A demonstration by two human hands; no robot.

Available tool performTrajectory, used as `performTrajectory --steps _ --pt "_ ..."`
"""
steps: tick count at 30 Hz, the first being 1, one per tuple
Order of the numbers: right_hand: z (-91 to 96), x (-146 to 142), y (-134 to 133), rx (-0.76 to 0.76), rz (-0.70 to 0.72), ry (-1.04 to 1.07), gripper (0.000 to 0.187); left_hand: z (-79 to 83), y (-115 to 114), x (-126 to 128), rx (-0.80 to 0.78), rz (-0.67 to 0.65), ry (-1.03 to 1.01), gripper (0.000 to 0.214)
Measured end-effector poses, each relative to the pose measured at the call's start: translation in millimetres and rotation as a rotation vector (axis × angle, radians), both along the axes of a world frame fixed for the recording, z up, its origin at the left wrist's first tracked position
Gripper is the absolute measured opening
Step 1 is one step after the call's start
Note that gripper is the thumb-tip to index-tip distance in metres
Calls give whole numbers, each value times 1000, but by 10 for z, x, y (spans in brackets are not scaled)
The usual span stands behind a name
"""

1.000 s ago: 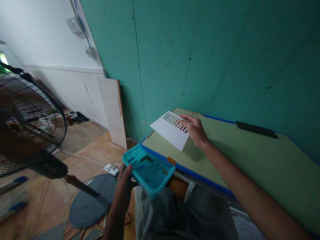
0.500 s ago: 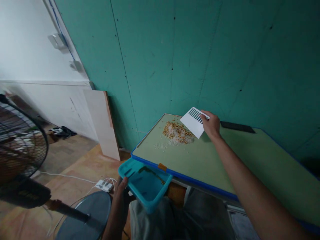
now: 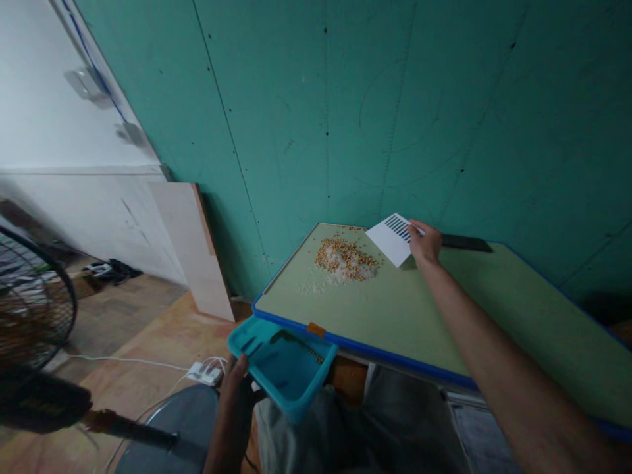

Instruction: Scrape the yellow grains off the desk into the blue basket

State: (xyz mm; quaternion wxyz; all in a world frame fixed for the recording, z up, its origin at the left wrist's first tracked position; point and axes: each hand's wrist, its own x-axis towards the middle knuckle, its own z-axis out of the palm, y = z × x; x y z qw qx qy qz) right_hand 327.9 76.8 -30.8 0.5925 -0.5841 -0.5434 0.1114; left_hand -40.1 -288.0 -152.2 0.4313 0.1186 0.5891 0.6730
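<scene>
My right hand [image 3: 425,243] grips a white slotted scraper [image 3: 390,243] by its edge, tilted just above the pale green tabletop [image 3: 395,316]. To the scraper's left lies a pile of yellow beans and white grains [image 3: 345,260], looking like soybeans and rice, with some scattered around it. My left hand [image 3: 237,382] holds a turquoise plastic bin [image 3: 291,408] by its left rim. The bin sits below the table's blue front edge, partly under it. A few beans show inside it, along the far right side. My left fingers are mostly hidden behind the bin.
A dark flat bar [image 3: 467,243] lies at the table's back edge against the green wall [image 3: 365,99]. On the left stand a fan [image 3: 34,296] with a round base, a power strip [image 3: 205,372] with cords, and a leaning board [image 3: 197,257].
My right hand has moved slightly right with the scraper, away from the pile. The left hand keeps its hold on the bin. The whole view has shifted a little.
</scene>
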Motion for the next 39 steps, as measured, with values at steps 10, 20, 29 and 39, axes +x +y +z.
performTrajectory --steps 10,20,29,39 --pt "-77 39 -42 -19 8 0 45 -53 44 -29 6 -3 -20 71" --pt "-137 -360 -60 -25 183 -24 37 -11 24 -6 6 -25 17 66" --pt "26 -579 -208 4 288 -98 39 60 -40 55 48 -9 42 68" --pt "236 -816 -555 88 290 -295 36 -37 -16 27 28 11 23 69"
